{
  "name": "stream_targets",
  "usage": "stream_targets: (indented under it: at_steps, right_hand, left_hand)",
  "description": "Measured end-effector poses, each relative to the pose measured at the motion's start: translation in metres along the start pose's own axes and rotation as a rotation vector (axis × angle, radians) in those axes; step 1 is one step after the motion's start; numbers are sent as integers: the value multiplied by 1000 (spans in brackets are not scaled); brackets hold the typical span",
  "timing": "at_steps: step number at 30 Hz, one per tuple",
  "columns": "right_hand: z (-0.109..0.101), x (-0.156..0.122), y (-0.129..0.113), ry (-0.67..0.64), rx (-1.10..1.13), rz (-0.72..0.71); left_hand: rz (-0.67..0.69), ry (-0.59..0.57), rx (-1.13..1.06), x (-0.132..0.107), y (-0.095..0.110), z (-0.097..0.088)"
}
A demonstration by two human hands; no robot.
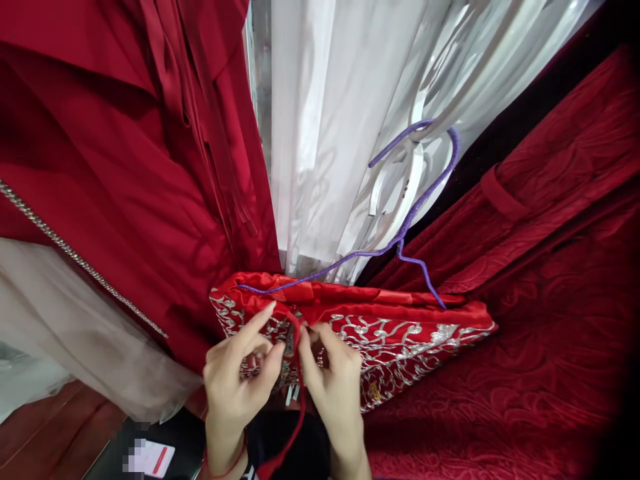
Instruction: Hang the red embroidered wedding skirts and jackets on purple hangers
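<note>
At six o'clock of the head view, the left hand (239, 383) and the right hand (334, 383) meet over a red cord (299, 373). It runs from the top edge of a red embroidered garment (425, 347) down between the two wrists toward the frame's bottom edge. The right hand's grip is closed: its fingertips (320, 331) press together on the cord's upper end, right at the garment's satin band (350, 303). The left hand's forefinger lies stretched out on that band toward twelve o'clock, while its thumb and other fingers curl in beside the cord; whether they clamp it I cannot tell. The garment hangs on a purple hanger (417, 213), whose hook rises toward one o'clock in front of a white garment (330, 133). At nine o'clock hangs a red satin dress (125, 173) with a rhinestone strap (75, 259), and pale tulle (75, 340) lies below it. At three o'clock spreads a red velvet fabric (550, 320), and a white card (150, 459) lies at seven o'clock. In my judgement the work goes best with short pinches close to the fabric and the cord drawn snug rather than yanked. That way the silver embroidery (390, 333) should not snag and the band should not slip along the hanger's arm. The free tail should hang clear of both wrists.
</note>
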State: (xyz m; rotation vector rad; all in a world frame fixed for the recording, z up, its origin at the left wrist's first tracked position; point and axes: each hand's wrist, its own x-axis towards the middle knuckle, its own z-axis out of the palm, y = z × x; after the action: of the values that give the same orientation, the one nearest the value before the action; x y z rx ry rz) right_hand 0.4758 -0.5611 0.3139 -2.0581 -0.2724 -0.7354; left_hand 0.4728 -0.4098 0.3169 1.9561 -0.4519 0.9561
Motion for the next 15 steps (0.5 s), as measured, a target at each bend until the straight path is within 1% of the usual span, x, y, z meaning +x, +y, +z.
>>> stream_targets:
  at_steps: [2, 3, 5, 7, 10, 12, 15]
  right_hand:
    - [14, 1, 2, 113, -3, 57]
    - [19, 1, 3, 149, 0, 53]
    - [24, 0, 3, 201, 3, 28]
    - [28, -1, 2, 254, -11, 17]
    - [34, -3, -1, 321, -35, 23]
    - [36, -6, -3, 332, -44, 20]
    - [37, -14, -5, 307, -92, -21]
  left_hand:
    - [-78, -98, -22, 11, -8, 18]
    - [-118, -129, -28, 14, -11, 23]
    - [-159, -133, -32, 14, -15, 26]
    - [-118, -101, -16, 12, -17, 24]
    - [22, -23, 47, 7, -22, 23]
    - [80, 32, 67, 5, -25, 23]
    - [115, 121, 43, 2, -28, 26]
